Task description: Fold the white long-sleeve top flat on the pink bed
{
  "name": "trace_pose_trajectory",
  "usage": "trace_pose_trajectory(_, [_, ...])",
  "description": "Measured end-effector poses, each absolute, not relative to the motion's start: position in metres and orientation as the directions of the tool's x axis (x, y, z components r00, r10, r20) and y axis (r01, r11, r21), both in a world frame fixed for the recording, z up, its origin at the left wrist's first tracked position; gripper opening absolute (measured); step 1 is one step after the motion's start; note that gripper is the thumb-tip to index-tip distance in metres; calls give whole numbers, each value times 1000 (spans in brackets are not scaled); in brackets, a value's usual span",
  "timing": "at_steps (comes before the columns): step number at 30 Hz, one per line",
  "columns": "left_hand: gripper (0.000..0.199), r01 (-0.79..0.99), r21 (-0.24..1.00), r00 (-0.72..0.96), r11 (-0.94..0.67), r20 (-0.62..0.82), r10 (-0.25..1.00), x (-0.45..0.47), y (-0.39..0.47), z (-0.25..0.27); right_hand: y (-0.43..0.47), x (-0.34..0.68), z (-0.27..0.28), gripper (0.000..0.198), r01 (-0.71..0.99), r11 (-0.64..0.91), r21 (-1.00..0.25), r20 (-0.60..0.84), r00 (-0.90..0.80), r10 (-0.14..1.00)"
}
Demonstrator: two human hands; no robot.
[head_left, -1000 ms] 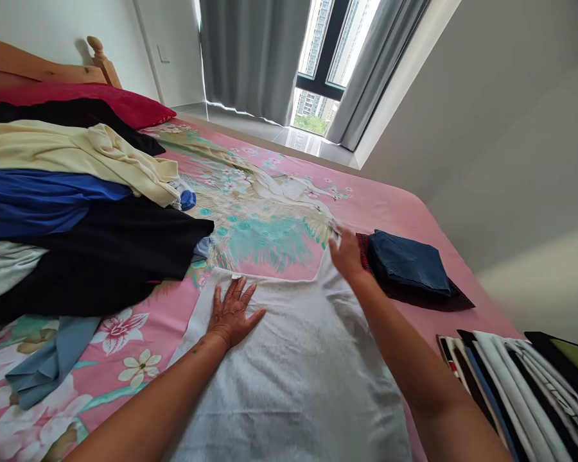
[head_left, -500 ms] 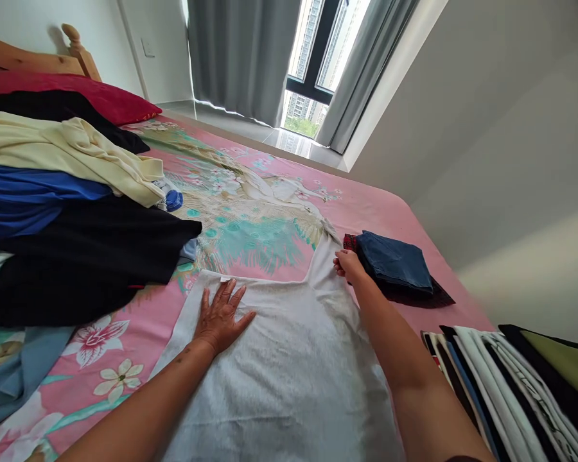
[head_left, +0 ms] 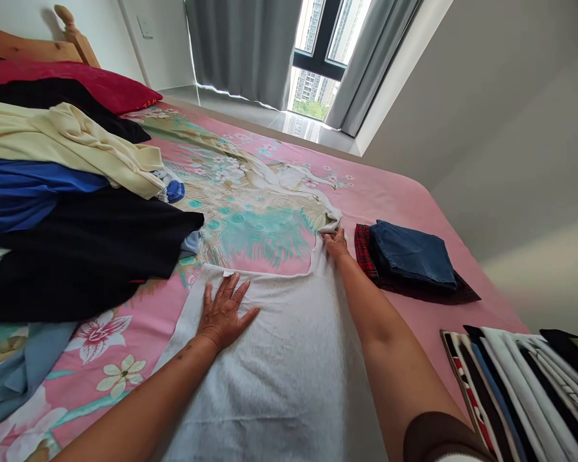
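Observation:
A light grey shirt (head_left: 279,359) lies spread on the bed in front of me, with a small white tag at its top edge. My left hand (head_left: 224,314) rests flat on it just below that tag, fingers spread. At the shirt's upper right, my right hand (head_left: 336,244) has its fingers closed on the narrow sleeve part. The sleeve's end (head_left: 331,221) bunches up just beyond those fingers. Part of the right side of the shirt is hidden behind my right forearm.
Loose clothes lie on the left: a black garment (head_left: 91,256), a blue one (head_left: 33,192) and a cream one (head_left: 77,144). Folded dark blue clothing (head_left: 411,253) sits to the right on the pink floral bedsheet (head_left: 390,192). Several folded clothes (head_left: 515,378) stand in a row at lower right.
My right hand has moved left and slightly forward with the shirt's sleeve, drawing the right side inward. My left hand stays pressed on the shirt. The view has shifted slightly.

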State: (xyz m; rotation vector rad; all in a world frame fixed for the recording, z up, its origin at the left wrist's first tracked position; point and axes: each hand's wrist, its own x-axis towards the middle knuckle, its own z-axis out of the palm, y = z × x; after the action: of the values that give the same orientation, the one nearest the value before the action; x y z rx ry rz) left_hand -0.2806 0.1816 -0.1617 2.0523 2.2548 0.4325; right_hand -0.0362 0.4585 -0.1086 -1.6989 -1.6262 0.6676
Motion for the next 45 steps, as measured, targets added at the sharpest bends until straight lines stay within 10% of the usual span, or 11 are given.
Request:
trace_pose_trajectory(7, [65, 971, 229, -110, 74, 149, 983, -279, 184, -161, 305, -55, -98, 46, 650, 562, -512, 307, -473, 826])
trace_pose_trajectory(10, [64, 975, 211, -100, 67, 150, 984, -279, 186, -160, 223, -32, -112, 50, 657, 668, -350, 143, -667, 731])
trace_pose_trajectory(17, [64, 976, 205, -109, 77, 151, 983, -277, 187, -157, 222, 101, -119, 48, 978, -131, -160, 36, 139, 990])
trace_pose_trajectory(24, [64, 980, 189, -99, 67, 163, 982, -278, 190, -160, 203, 67, -111, 56, 927, 327, -184, 10, -331, 943])
trace_pose_trajectory(30, [64, 980, 189, -97, 67, 152, 984, -277, 190, -157, 218, 79, -116, 68, 987, -38, -156, -151, 15, 988])
trace_pose_trajectory(36, [66, 979, 188, -100, 72, 147, 984, -277, 193, -159, 174, 79, -112, 66, 980, 164, -110, -131, -178, 975])
trace_pose_trajectory(42, [69, 975, 216, -84, 51, 146, 986, -280, 196, -161, 133, 116, -117, 64, 972, -186, -147, -123, 168, 978])
trace_pose_trajectory(45, [71, 976, 211, -82, 52, 136, 987, -280, 197, -160, 111, 112, -112, 64, 982, -70, -176, -50, 62, 997])
